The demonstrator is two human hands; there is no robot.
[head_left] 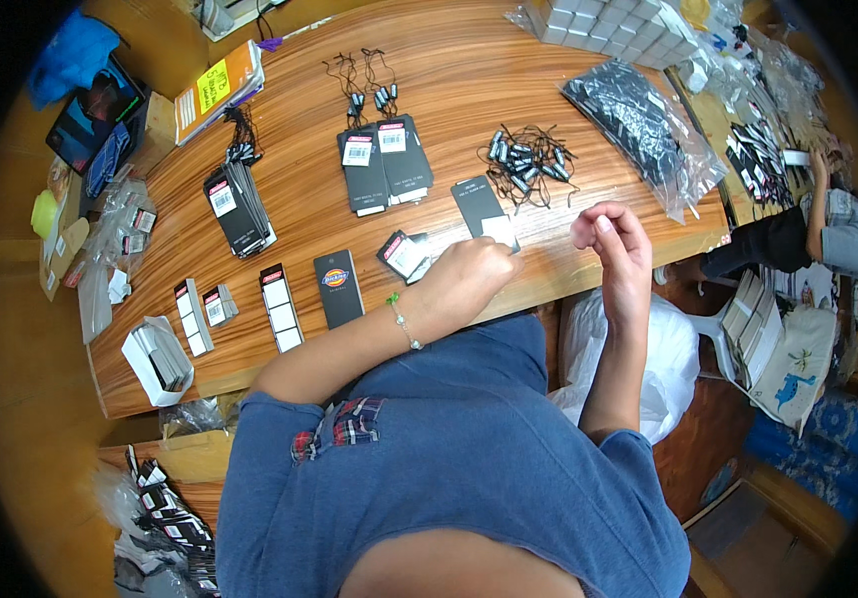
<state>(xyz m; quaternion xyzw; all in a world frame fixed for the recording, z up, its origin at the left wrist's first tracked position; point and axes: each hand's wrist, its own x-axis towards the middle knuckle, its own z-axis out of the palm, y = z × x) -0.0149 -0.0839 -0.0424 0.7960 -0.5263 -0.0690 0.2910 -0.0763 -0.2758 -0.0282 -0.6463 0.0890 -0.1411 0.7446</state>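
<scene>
My left hand (484,271), a bracelet on its wrist, is closed at the table's near edge. It is beside a dark hang tag (474,199) with a white label (498,230) over its lower end. What its fingers pinch is hidden. To the right, my right hand (616,237) is raised past the table edge with fingers curled and thumb against them; anything held is too small to make out. Beyond the tag is a loose pile of black cords with small toggles (528,164). Left of my left hand are small labelled tags (404,257).
Stacks of corded dark tags (387,164) stand farther back, another stack (236,209) at left. Label strips (280,304), a dark card (337,289) and a white box (158,361) line the near edge. A plastic bag of black cords (638,125) lies right. Another person (838,234) works far right.
</scene>
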